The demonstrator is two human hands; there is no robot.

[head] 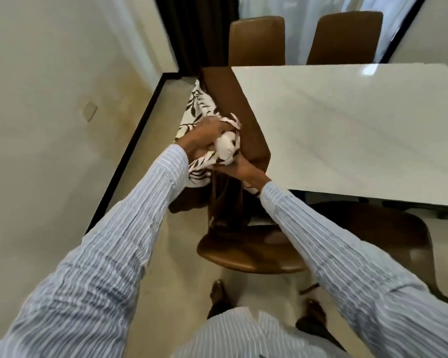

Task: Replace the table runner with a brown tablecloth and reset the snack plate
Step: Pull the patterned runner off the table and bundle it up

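Table runner [199, 109], one: white cloth with a dark leaf print. You have it bunched at the left end of the table, over the chair there. Its loose length runs away from you along that end, from the wad in your hands toward the far corner, with a shorter flap hanging near your left wrist.

Left hand [204, 136], one: closed over the top of the wad, fingers curled into the cloth.

Right hand [239, 167], one: beneath and just beside the wad, touching it; your fingers are hidden under the cloth, so you cannot tell how firmly it grips.

Brown tablecloth [233, 104], one: draped at the same end of the table, against the table edge and under the runner, its long side running away from you; folds hang down below your hands toward the chair seat.

Table [360, 130], one: white top, long axis left to right.

Chairs, four brown: two at the far side [256, 40] [347, 37], one under your hands [246, 254], one at the near right [388, 236].

Sleeves [109, 249], two: striped, pale blue and white.
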